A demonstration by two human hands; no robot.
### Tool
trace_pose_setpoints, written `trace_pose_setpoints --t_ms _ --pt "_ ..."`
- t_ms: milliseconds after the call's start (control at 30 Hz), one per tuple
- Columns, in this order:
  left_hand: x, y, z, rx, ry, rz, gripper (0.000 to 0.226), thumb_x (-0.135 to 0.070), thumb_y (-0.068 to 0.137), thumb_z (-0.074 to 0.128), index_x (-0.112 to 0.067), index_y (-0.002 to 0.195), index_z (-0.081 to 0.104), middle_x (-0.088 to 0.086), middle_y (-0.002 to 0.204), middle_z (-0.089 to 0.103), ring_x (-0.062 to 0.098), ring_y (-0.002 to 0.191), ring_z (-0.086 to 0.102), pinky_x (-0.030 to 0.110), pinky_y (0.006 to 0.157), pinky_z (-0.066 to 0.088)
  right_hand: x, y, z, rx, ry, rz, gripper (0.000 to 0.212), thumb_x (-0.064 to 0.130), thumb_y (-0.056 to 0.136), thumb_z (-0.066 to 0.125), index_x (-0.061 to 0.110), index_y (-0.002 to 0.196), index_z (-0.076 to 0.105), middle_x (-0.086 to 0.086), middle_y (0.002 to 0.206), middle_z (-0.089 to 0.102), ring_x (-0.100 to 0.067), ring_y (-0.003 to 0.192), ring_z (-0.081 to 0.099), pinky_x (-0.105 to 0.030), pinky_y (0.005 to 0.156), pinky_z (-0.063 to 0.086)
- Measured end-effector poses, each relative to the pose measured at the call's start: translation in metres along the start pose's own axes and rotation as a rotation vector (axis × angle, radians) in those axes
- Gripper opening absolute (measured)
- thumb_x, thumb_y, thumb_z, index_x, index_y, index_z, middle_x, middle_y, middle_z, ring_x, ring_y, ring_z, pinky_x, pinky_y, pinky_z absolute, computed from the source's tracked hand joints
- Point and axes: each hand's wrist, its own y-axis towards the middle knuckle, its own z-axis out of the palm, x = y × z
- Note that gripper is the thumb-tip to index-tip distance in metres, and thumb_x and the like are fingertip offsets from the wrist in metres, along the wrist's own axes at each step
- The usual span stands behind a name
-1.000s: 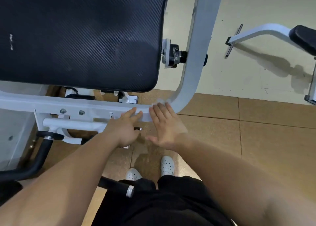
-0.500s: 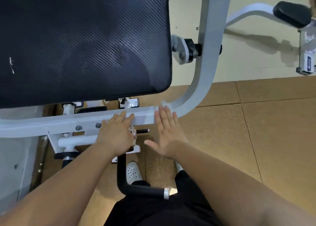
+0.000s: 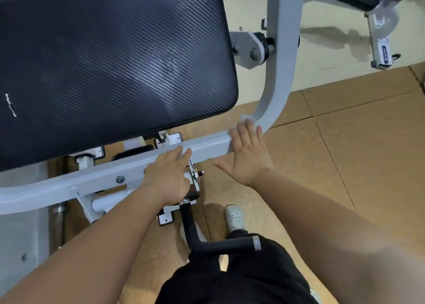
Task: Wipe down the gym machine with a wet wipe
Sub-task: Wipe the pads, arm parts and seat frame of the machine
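The gym machine has a large black padded cushion [image 3: 110,66] above a pale grey steel frame [image 3: 92,177] that curves upward at the right. My right hand [image 3: 247,156] lies flat with straight fingers on the bend of the frame. A white wet wipe [image 3: 247,117] shows as a blurred edge under its fingertips. My left hand [image 3: 169,177] rests on the horizontal bar just left of it, fingers stretched over the top.
A black bent handle [image 3: 207,241] with a silver end cap juts toward my legs below the bar. My white shoe [image 3: 234,217] stands on brown floor mats [image 3: 345,165]. Another machine [image 3: 368,9] with a black pad stands at the top right.
My right hand with the wipe has slid right along the bar into the bend of the frame. My left hand has stayed on the bar. The view has shifted, so the machine sits lower.
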Motion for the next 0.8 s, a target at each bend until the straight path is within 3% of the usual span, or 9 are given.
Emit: trace_pose_setpoints --t_ms 100,167,233,333,433,567,700,800 --pt "-0.001 0.001 0.001 0.001 -0.016 -0.018 0.081 -0.026 0.098 0.046 -0.038 0.162 -0.001 -0.011 0.170 -0.006 0.023 0.156 0.002 0.054 0.124 0.016 0.046 -0.004 0.017 0.039 0.081 -0.094 0.104 0.082 0.093 0.009 0.006 0.163 -0.006 -0.017 0.171 -0.006 -0.032 0.156 -0.020 -0.053 0.125 -0.015" --pt "-0.002 0.002 -0.001 -0.002 -0.041 -0.029 0.079 -0.024 0.097 0.046 -0.040 0.161 0.003 -0.012 0.170 -0.003 0.023 0.155 0.004 0.052 0.124 0.017 0.037 -0.002 0.020 0.043 0.048 -0.213 0.099 0.079 0.095 0.009 0.009 0.162 -0.012 -0.014 0.171 -0.009 -0.030 0.156 -0.020 -0.050 0.125 -0.016" --pt "-0.001 0.002 -0.003 0.000 -0.080 -0.040 0.077 -0.020 0.097 0.045 -0.041 0.161 0.008 -0.014 0.170 0.001 0.022 0.154 0.006 0.050 0.124 0.018 0.002 0.003 0.017 -0.010 -0.037 -0.301 0.095 0.076 0.097 0.013 0.010 0.164 -0.005 -0.014 0.172 0.003 -0.031 0.158 -0.008 -0.048 0.127 -0.012" --pt "-0.001 -0.001 -0.003 -0.015 -0.123 -0.037 0.074 -0.018 0.098 0.043 -0.041 0.161 0.012 -0.015 0.169 0.003 0.020 0.154 0.006 0.048 0.125 0.017 -0.058 0.009 0.001 -0.069 -0.175 -0.266 0.093 0.074 0.098 0.016 0.005 0.161 0.023 -0.017 0.164 0.031 -0.035 0.156 0.014 -0.049 0.128 -0.002" --pt "-0.005 -0.003 0.000 -0.035 -0.100 -0.047 0.073 -0.021 0.100 0.044 -0.039 0.161 0.008 -0.014 0.170 -0.002 0.019 0.156 0.003 0.047 0.126 0.013 -0.065 0.009 -0.007 -0.071 -0.175 -0.252 0.096 0.077 0.096 0.022 0.002 0.156 0.034 -0.020 0.157 0.038 -0.038 0.153 0.019 -0.053 0.128 0.002" --pt "-0.004 -0.013 0.006 -0.035 0.122 -0.092 0.083 -0.031 0.100 0.047 -0.036 0.161 -0.009 -0.011 0.167 -0.020 0.019 0.157 -0.010 0.054 0.124 -0.001 0.008 0.001 0.012 0.038 0.055 -0.195 0.115 0.088 0.088 0.016 0.002 0.162 0.006 -0.023 0.169 0.009 -0.040 0.156 -0.005 -0.056 0.125 -0.012" --pt "0.012 -0.037 0.011 -0.031 0.119 -0.276 0.084 -0.037 0.101 0.047 -0.029 0.161 -0.012 -0.002 0.168 -0.021 0.025 0.157 -0.011 0.056 0.125 0.001 0.073 0.009 0.017 0.080 0.061 -0.397 0.111 0.086 0.088 0.014 0.005 0.162 -0.007 -0.019 0.170 -0.004 -0.037 0.157 -0.010 -0.053 0.125 -0.013" --pt "0.027 -0.050 0.010 -0.004 0.077 -0.357 0.084 -0.036 0.101 0.048 -0.026 0.162 -0.009 0.002 0.169 -0.020 0.026 0.157 -0.008 0.054 0.124 0.005 0.078 0.021 0.013 0.105 0.051 -0.574 0.105 0.083 0.092 0.012 0.008 0.162 -0.009 -0.014 0.172 -0.007 -0.031 0.158 -0.011 -0.048 0.126 -0.014"
